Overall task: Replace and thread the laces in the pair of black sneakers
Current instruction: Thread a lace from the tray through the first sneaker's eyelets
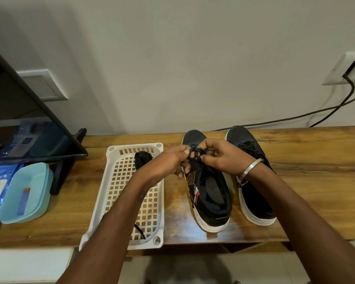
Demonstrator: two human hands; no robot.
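Observation:
Two black sneakers with white soles stand on the wooden table, toes toward the wall. Over the left sneaker [210, 193] my left hand [170, 163] and my right hand [219, 155] meet, both pinching loops of its black lace [194, 153] above the tongue. The right sneaker [252, 199] sits beside it with its lace in place, partly hidden by my right forearm, which wears a silver bangle. Another black lace [140, 160] lies in the white lattice basket [113, 181] to the left, its end trailing near the basket's front.
A dark screen [29, 124] on a stand fills the far left, with a teal lidded box [26, 193] and blue packets in front of it. A black cable [295, 117] runs along the wall behind the table. The table's front edge is just below the shoes.

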